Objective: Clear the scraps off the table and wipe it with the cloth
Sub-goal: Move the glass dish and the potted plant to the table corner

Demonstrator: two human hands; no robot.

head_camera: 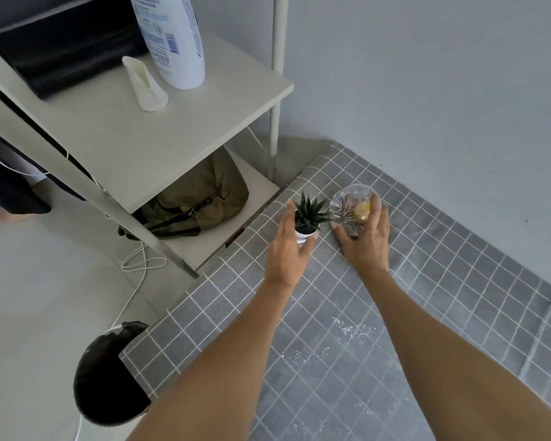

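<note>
The desk [427,297] is covered by a grey checked sheet that is judged smooth, so loose matter should slide on it readily. A bin [109,377] lined with a dark bag stands on the floor just beside the near left edge of the desk.

The scraps [341,342] are seen as fine pale crumbs scattered over the near middle of the desk, between the forearms. They are judged very light and too small to be pinched singly; sweeping them toward the edge by the bin is advised. No cloth is visible.

The jar [352,208], of clear glass with small contents, stands at the far corner. It is grasped around its side by the right hand [365,246], fingers curled. It is judged rigid, slippery and fragile; a full wrap low on the body is recommended.

The plant [309,218], a small succulent in a white pot, stands just beside the jar. The pot is cupped by the left hand [287,249], fingers partly curled at its base. It is judged light and easily tipped; it should be held by the pot, not the spiked leaves.
</note>
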